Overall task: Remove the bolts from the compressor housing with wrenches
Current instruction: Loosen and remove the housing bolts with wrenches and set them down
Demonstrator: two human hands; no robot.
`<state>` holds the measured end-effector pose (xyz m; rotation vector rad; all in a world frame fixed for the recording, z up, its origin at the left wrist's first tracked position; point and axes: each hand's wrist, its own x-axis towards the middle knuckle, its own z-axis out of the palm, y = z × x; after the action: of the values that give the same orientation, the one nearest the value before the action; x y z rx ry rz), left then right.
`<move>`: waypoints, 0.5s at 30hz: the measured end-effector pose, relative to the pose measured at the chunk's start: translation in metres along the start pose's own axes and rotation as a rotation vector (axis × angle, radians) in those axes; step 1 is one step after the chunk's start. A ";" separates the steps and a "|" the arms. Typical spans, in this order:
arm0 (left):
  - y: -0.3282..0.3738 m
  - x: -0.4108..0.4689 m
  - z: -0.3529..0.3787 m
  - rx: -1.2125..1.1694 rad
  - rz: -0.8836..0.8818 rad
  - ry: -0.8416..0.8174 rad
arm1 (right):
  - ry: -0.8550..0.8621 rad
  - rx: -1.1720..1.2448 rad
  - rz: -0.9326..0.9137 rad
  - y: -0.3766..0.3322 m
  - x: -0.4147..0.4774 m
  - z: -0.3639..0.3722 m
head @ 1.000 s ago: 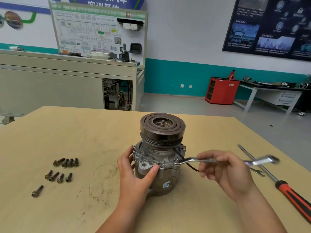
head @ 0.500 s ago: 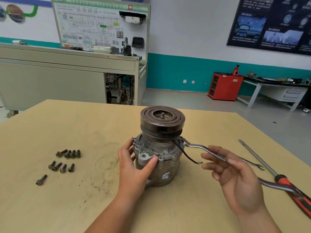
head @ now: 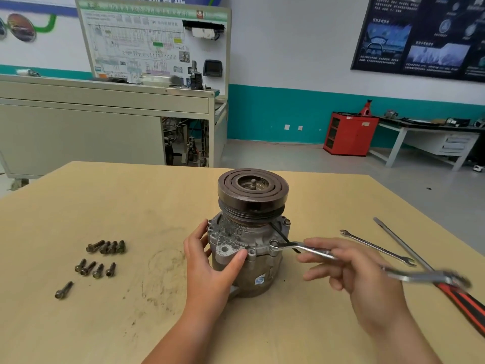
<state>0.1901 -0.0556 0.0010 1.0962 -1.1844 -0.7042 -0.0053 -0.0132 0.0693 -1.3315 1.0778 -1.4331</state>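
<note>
Head camera looks down on one compressor (head: 252,271) standing upright in the middle of the desk (head: 131,206), with its grooved pulley (head: 253,189) on top. The left hand (head: 210,266) grips the compressor's left side, the thumb lying across the front flange and the fingers curled round behind. The right hand (head: 354,269), just right of the compressor, holds a wrench (head: 301,247) loosely between fingers that are only slightly bent. The wrench's ring end sits on the flange at the compressor's front right, where a black wire runs down the housing. Its far end sticks out past the hand, above the desk and blurred.

Nine loose bolts (head: 105,247) lie on the desk well to the left of the compressor: a tight row of four, a second row of four nearer the viewer, and one alone nearer still. To the right of the compressor, beyond the right hand, one second wrench (head: 378,248) lies flat. Beside it is one long screwdriver (head: 404,243) with a red and black handle.
</note>
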 end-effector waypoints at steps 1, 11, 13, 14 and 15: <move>0.000 0.000 0.000 0.001 -0.002 0.001 | -0.037 0.031 0.073 -0.002 0.015 -0.007; 0.001 0.000 -0.001 -0.006 -0.011 -0.010 | -0.128 0.433 0.149 0.012 0.063 -0.023; 0.001 0.000 -0.001 -0.008 -0.013 -0.009 | -0.004 0.568 0.063 0.018 0.041 -0.023; 0.001 0.000 -0.001 -0.009 -0.014 -0.008 | 0.035 0.574 0.027 0.019 0.029 -0.021; 0.001 0.000 -0.001 -0.010 -0.016 -0.008 | 0.063 0.534 -0.001 0.020 0.017 -0.018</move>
<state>0.1910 -0.0549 0.0019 1.0967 -1.1790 -0.7270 -0.0229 -0.0337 0.0528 -0.9066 0.6611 -1.6261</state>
